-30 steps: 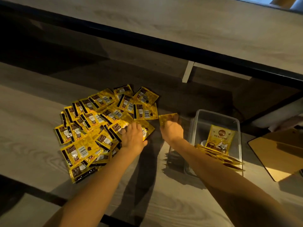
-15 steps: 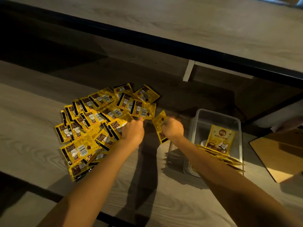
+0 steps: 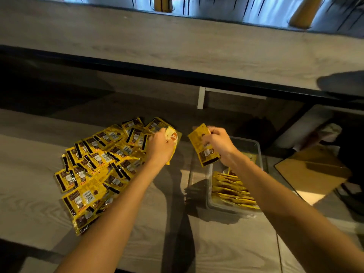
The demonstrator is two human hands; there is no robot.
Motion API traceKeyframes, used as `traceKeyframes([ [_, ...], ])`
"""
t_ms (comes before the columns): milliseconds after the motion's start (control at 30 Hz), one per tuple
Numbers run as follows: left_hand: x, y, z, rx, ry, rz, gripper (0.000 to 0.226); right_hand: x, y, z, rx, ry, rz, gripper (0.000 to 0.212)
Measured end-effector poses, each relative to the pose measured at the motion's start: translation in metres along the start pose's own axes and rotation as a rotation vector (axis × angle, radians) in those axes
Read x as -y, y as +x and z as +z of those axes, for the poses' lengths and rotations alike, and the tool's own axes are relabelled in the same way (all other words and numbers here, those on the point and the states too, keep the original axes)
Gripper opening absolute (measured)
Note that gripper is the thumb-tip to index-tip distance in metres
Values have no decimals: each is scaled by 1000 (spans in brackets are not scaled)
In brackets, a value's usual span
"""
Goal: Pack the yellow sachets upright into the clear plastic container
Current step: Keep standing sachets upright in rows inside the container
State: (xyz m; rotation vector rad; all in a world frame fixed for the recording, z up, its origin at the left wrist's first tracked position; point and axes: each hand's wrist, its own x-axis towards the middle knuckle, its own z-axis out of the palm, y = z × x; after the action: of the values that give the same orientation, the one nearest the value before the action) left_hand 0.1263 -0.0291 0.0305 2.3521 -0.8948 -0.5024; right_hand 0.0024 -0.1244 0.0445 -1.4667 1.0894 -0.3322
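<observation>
Here, sachets (image 3: 94,160) on grey table (image 3: 29,203), chairs (image 3: 303,12) maybe

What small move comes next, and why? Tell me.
Probably the right hand should lower its pinched sachet upright into the clear container, beyond the row already standing there; the sachet hangs at the container's left rim, not yet inside.

No legible print on the sachets (image 3: 94,160)

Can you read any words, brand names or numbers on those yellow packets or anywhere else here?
No text is legible.
Heaped yellow sachets on the wooden table: barcodes and dark label panels, too small.
Yellow sachet held by left hand: round orange logo, blurred.
Yellow sachet pinched by right hand: dark print, blurred.
</observation>
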Motion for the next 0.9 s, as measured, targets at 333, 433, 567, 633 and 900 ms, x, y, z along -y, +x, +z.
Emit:
traceKeyframes([
  [333,-80,-28,34,99,-9,188,26,-21,-28,-79,-206,176,-169,22],
  [433,-98,-35,43,128,20,196,28,-31,-29,-91,-303,156,-166,29],
  [567,-108,-37,51,134,13,213,27,-39,-26,-105,-350,97,-148,16],
  [633,-109,-34,56,144,-6,208,27,-41,-25,-113,-343,68,-152,14],
  [900,-106,-20,74,190,-73,101,26,-56,-22,-137,-428,-142,-227,17],
])
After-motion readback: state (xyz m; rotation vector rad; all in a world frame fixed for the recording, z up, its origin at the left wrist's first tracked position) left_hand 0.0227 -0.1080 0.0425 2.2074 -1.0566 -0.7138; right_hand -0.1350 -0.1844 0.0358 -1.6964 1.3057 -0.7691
